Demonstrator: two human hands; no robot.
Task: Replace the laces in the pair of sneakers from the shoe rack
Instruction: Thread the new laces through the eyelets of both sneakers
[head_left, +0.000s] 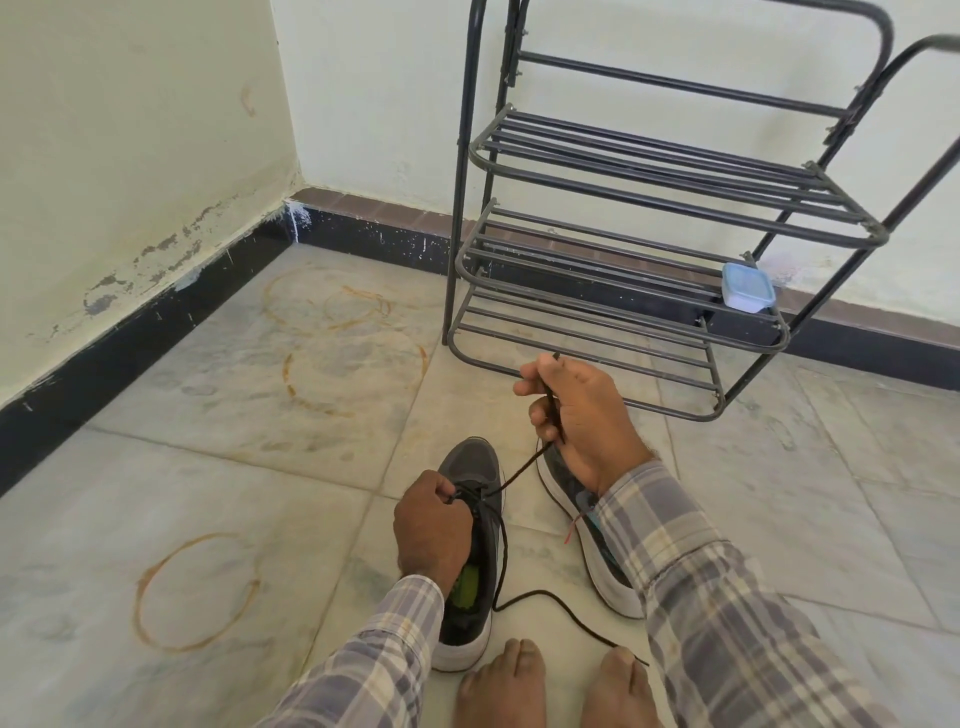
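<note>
A grey sneaker (475, 467) with a white sole and green insole stands on the floor, toe pointing away from me. My left hand (428, 530) grips its upper at the eyelets. A black lace (519, 473) runs taut from those eyelets up to my right hand (576, 415), which holds it in curled fingers, the tip poking out above the fist. The lace's other end trails loose over the floor toward my feet. The second grey sneaker (608, 571) lies to the right, mostly hidden by my right forearm.
A black metal shoe rack (649, 244) stands against the wall ahead, with a small blue-lidded plastic box (748, 287) on a lower shelf. My bare feet (561, 686) rest at the bottom edge. Tiled floor with rust rings spreads to the left.
</note>
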